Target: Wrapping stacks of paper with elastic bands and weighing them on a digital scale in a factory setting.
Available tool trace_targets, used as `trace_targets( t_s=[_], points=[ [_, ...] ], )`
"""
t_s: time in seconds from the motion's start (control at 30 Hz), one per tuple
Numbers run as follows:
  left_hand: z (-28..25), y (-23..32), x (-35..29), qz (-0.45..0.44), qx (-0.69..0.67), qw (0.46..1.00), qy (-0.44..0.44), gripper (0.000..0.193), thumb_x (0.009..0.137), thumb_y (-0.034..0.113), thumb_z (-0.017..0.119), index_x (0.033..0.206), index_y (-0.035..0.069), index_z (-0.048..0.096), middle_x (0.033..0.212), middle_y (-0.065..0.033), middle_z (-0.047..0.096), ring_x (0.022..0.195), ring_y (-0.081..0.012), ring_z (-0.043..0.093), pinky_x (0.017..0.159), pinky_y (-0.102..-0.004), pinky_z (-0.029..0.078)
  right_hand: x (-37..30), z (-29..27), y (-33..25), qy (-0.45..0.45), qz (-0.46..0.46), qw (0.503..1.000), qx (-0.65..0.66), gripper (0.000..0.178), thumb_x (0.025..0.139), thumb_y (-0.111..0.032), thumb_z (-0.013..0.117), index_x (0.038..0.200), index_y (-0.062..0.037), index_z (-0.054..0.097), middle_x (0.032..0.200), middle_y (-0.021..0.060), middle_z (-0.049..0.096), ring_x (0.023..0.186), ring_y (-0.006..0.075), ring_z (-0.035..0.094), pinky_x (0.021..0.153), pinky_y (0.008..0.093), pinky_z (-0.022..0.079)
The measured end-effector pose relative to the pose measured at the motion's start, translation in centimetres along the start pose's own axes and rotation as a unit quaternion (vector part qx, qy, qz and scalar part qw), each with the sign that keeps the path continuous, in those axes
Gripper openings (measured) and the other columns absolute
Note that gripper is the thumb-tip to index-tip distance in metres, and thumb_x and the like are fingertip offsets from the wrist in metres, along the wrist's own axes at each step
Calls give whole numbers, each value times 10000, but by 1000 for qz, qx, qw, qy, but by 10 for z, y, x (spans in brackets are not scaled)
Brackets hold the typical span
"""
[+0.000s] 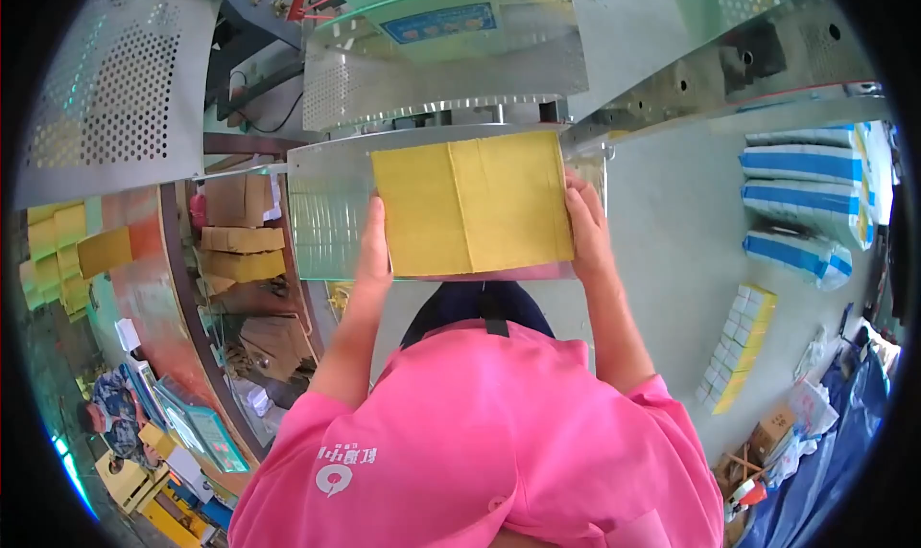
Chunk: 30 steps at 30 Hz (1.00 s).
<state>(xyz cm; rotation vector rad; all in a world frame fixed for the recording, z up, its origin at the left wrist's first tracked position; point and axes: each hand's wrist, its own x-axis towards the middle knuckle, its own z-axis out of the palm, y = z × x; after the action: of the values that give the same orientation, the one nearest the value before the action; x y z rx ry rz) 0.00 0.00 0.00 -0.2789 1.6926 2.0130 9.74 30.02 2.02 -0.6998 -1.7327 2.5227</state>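
My left hand (375,246) grasping left edge of yellow slab (422,208), right hand (590,230) gripping right edge. Slab in front of me, seam down middle, over metal tray (329,188); whether touching, can't tell.

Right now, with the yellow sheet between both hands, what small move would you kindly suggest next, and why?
I would probably ease the right hand slightly back to square the yellow sheet: its near edge slopes upward rightward, while the front edge of the shiny work surface runs nearly straight across. The left hand holds the opposite side.
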Motion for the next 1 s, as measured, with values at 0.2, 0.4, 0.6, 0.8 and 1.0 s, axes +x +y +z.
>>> trace_targets(
  t_s=[0.2, 0.4, 0.6, 0.8, 1.0],
  points=[
    [27, 10, -15, -26, -175, 984, -7, 611, 989, 527, 375, 1355, 43, 454, 1308, -67, 523, 1192, -193, 500, 1002, -336, 395, -7, 34, -10, 20, -75, 995, 56, 542, 1008, -315, 420, 1455, -24, 325, 1483, 96, 357, 1368, 191, 322, 1119, 325, 254],
    [44, 40, -2, -6, -209, 978, -22, 594, 997, 507, 366, 1373, 52, 434, 1322, -69, 516, 1208, -191, 489, 1013, -339, 385, 11, 55, -23, 6, -67, 995, 80, 556, 1013, -328, 403, 1463, -17, 299, 1485, 91, 354, 1373, 212, 319, 1124, 335, 250],
    [32, 61, 77, 128, -114, 982, -84, 558, 993, 470, 408, 1370, 58, 435, 1332, -57, 504, 1230, -172, 465, 1022, -332, 370, 64, 69, -53, 3, -107, 991, 81, 565, 997, -334, 408, 1467, -43, 292, 1456, 67, 382, 1342, 205, 352, 1095, 340, 298],
    [50, 73, 115, 19, -136, 983, -119, 580, 985, 371, 454, 1441, 34, 332, 1383, -86, 448, 1272, -187, 416, 1054, -324, 326, 99, 59, -48, 45, -47, 994, 90, 556, 978, -372, 435, 1449, -92, 338, 1415, 37, 421, 1317, 191, 372, 1083, 319, 302],
    [50, 70, 120, 18, -122, 985, -120, 569, 978, 349, 464, 1432, 31, 338, 1390, -96, 435, 1278, -203, 406, 1058, -333, 318, 99, 53, -44, 54, -39, 994, 89, 570, 970, -380, 437, 1449, -85, 342, 1419, 38, 412, 1327, 185, 353, 1087, 322, 294]
  ],
)
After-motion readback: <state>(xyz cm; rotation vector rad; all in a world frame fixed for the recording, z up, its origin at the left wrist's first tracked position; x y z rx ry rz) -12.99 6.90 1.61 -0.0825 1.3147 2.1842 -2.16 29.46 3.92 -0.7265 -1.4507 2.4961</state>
